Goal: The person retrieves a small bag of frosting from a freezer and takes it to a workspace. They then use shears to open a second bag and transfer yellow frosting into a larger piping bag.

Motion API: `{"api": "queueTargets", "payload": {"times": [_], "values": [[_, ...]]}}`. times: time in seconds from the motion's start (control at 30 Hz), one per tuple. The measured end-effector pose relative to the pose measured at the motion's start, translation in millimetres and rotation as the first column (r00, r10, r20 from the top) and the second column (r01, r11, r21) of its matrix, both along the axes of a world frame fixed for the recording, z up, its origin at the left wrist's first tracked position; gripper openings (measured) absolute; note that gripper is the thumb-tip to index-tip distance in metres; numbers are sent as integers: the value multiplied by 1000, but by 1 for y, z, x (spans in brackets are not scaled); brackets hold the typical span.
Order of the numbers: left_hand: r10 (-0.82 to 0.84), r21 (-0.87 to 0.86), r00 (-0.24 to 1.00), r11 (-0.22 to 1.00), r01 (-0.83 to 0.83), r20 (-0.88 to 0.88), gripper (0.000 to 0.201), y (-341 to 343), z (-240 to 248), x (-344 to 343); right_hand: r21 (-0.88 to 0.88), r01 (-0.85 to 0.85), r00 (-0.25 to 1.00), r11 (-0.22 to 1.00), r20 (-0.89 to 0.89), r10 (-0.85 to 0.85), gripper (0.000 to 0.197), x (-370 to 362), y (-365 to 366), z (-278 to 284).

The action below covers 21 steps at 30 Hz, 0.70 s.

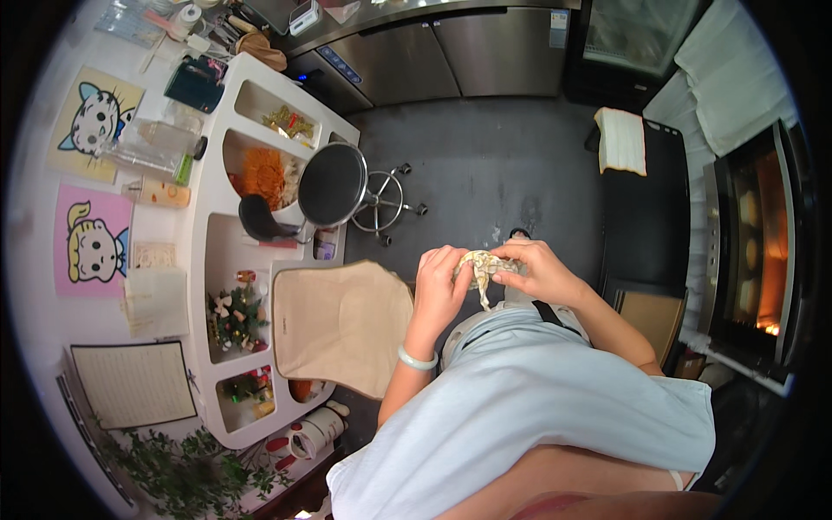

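Now | left hand (pixel 439 279), right hand (pixel 541 270): fingers (pixel 505 251) gripping patterned cloth (pixel 478 259) | long axis crosswise, loose end (pixel 484 295) toward shirt (pixel 529 373)

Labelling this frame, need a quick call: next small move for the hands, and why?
I'd probably ease the left hand and right hand slightly apart to open out the patterned cloth: it looks bunched, both hands hold it close together, and a loose end trails out between them.
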State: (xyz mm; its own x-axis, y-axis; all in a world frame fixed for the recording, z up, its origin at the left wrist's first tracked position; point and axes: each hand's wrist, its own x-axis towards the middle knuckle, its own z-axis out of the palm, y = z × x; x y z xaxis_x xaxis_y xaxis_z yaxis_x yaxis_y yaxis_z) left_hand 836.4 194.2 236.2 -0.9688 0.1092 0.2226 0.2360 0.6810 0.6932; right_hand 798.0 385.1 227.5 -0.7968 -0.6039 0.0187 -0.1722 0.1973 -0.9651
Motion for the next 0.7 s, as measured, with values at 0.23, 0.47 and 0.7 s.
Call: {"api": "queueTargets", "payload": {"times": [0.23,0.47,0.7], "values": [[27,-61,999,998,-25,23,5,8,8,-142,35,52,978,998,-205,-43,12,-152,-4,8],[25,-43,995,999,-21,96,9,-18,-11,-245,63,88,987,994,-142,-78,12,-250,-35,3],[-38,79,999,996,36,13,7,-80,-26,-367,110,155,985,982,-99,-145,17,-361,-96,0]]}}
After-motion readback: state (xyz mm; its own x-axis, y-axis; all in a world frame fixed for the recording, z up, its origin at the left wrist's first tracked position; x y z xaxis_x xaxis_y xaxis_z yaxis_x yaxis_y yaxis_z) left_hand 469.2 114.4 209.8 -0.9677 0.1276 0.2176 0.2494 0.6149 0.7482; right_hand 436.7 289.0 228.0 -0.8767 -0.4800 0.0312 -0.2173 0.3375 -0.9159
